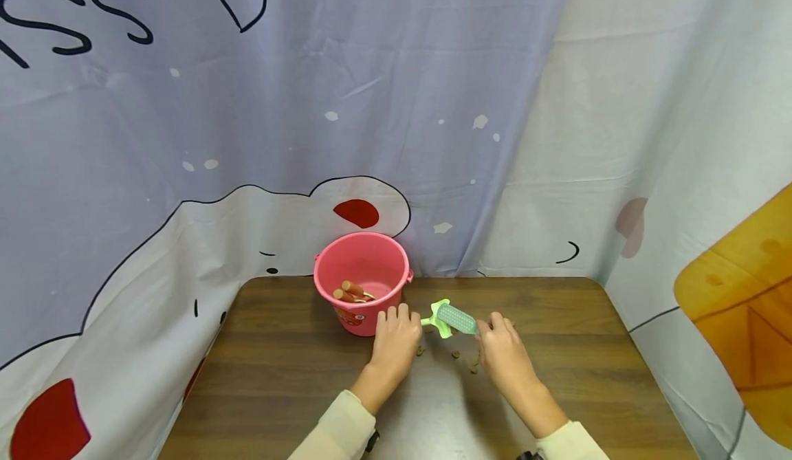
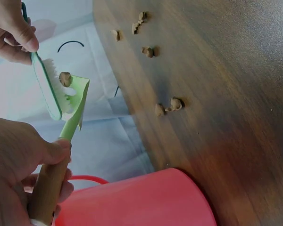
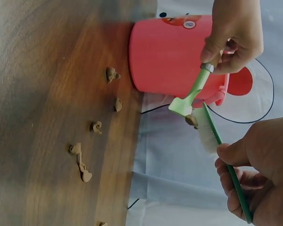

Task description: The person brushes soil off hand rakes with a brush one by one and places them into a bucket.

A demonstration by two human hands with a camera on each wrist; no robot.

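My left hand [image 1: 396, 343] grips the wooden handle of a small light-green hand shovel [image 2: 80, 101], its blade raised above the table. A green brush with white bristles [image 1: 456, 319] is in my right hand [image 1: 506, 357], pinched between thumb and fingers. The bristles press against the shovel's blade. Between bristles and blade sits a brown clump [image 2: 65, 79], seen in both wrist views. More brown crumbly bits [image 3: 82, 162] lie scattered on the table below the hands. Just left of and behind my left hand stands a pink bucket [image 1: 361, 257].
Wooden-handled tools [image 1: 353, 291] lean inside the bucket, their lower ends partly hidden. The wooden table [image 1: 266, 377] ends at a back edge against a printed curtain [image 1: 371, 102]. Another curtain [image 1: 680, 171] hangs along the right side.
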